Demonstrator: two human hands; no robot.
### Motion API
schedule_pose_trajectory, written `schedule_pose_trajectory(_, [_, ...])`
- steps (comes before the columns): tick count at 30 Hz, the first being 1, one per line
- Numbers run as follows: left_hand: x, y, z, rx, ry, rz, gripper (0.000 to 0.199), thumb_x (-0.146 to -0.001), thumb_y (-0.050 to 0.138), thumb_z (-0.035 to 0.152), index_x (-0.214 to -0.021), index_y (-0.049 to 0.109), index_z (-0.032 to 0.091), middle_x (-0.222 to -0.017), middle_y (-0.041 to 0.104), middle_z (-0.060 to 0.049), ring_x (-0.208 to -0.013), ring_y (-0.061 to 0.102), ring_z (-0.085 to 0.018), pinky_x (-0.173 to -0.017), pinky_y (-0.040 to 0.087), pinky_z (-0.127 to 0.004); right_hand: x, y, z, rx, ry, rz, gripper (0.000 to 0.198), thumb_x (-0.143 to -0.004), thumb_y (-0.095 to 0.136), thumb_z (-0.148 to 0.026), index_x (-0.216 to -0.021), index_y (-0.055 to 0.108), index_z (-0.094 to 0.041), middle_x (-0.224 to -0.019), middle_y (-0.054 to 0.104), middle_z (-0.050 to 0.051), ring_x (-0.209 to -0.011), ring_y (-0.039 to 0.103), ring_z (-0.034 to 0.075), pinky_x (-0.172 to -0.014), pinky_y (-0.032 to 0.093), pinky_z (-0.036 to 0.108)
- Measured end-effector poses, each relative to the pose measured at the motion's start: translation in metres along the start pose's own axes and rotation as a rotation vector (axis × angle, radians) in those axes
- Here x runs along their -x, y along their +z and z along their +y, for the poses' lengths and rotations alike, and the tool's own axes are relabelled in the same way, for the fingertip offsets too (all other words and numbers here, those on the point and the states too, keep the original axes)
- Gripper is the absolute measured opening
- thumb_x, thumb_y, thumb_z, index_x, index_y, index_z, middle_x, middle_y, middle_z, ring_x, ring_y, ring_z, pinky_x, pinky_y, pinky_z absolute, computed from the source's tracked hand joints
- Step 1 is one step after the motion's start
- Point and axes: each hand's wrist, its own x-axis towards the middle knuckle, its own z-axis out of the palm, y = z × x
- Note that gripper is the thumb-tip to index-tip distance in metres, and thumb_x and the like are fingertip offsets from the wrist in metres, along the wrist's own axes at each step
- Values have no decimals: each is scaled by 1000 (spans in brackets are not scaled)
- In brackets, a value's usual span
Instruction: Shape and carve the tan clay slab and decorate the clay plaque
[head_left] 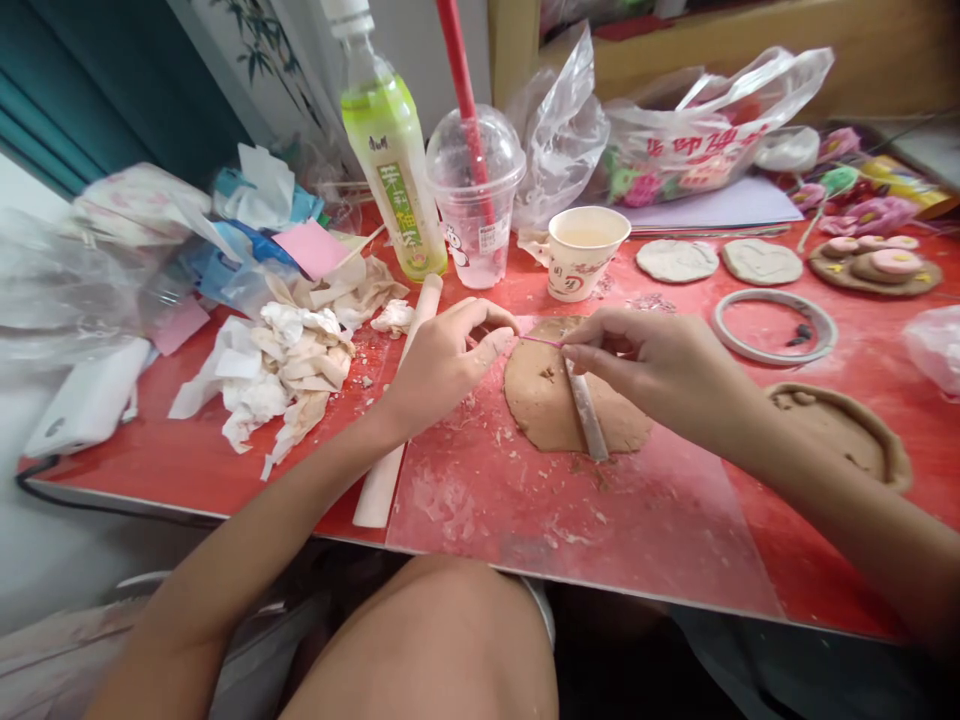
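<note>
A flat brown slab of clay (541, 395) lies on a clear sheet on the red table. Above its far part, a thin pink stick or strand (541, 341) spans the gap between my hands. My left hand (461, 350) has thumb and forefinger at its left end. At its right end, the pinched fingers of my right hand (649, 350) close on it. A narrow greyish strip (588, 415) rests on the slab below my right fingertips; whether that hand also touches it, I cannot tell. Left of the slab lies a pale rolling pin (382, 485), partly behind my left hand.
Crumpled tissues (289, 360) lie at left. Behind stand a drink bottle (397, 170), a lidded plastic cup (480, 215) and a paper cup (583, 265). At right are pale clay discs (677, 260), a tape ring (823, 325) and a rimmed clay piece (847, 435).
</note>
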Motion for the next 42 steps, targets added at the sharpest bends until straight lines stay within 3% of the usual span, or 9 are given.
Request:
schedule_pose_trajectory(3, [0,-4,0,-241,156,-169,14,-85,56,31,-85,59,17,-84,59,0,-79,53,-12,-78,42,-28,0,-3,-2,-20,11,39,14,-81,54,-26,-75,63,-18,-67,63,1,-59,53,12,-54,38,26])
schedule_pose_trajectory(6, [1,-6,-1,-269,257,-523,13,-84,58,31,-88,58,18,-91,57,-2,-88,52,-15,-80,41,-28,0,-5,-3,-35,10,83,12,-81,53,-24,-75,62,-18,-69,64,2,-61,54,14,-56,39,27])
schedule_pose_trajectory(9, [2,-5,-2,-252,297,-681,8,-83,58,25,-89,60,19,-95,54,-3,-92,51,-16,-81,41,-27,0,-5,-2,-48,6,90,13,-82,52,-25,-76,62,-18,-70,64,3,-63,56,15,-57,40,28])
schedule_pose_trajectory(13, [1,-3,-5,-221,290,-629,8,-84,54,19,-85,62,18,-89,55,-3,-88,52,-15,-80,41,-27,0,-4,-2,-39,8,70,13,-82,52,-24,-75,61,-18,-70,64,2,-62,55,13,-57,39,27])
schedule_pose_trajectory(16, [-1,-5,-5,-145,171,-520,11,-86,53,23,-89,61,18,-89,61,-2,-84,56,-13,-78,42,-25,0,-5,-3,-44,19,73,13,-83,52,-23,-75,61,-18,-70,63,2,-62,54,13,-56,38,27])
schedule_pose_trajectory(24, [-6,-6,-5,400,-178,-220,26,-83,59,38,-82,67,13,-78,67,-4,-68,62,-11,-65,51,-24,3,-4,-8,-42,-66,48,14,-85,51,-27,-78,61,-19,-69,63,1,-61,53,13,-56,39,27])
schedule_pose_trajectory(27, [-5,-5,-6,515,-240,-224,24,-80,63,37,-88,68,14,-86,69,-5,-72,65,-13,-70,53,-27,3,-3,-8,-18,-87,16,15,-85,51,-27,-79,62,-19,-66,62,0,-57,51,11,-54,37,25])
schedule_pose_trajectory(31, [-5,-3,-6,567,-255,-273,20,-75,69,30,-88,67,14,-77,67,-2,-69,65,-12,-68,55,-26,4,-2,-7,-10,-85,5,16,-85,51,-28,-80,64,-18,-61,59,-2,-50,44,8,-50,33,24])
schedule_pose_trajectory(42, [-4,-3,-5,614,-343,-307,20,-82,62,32,-90,65,14,-78,72,-4,-70,69,-14,-70,56,-25,3,0,-9,41,-107,-28,17,-86,50,-27,-79,64,-19,-57,56,-2,-46,40,9,-49,31,24])
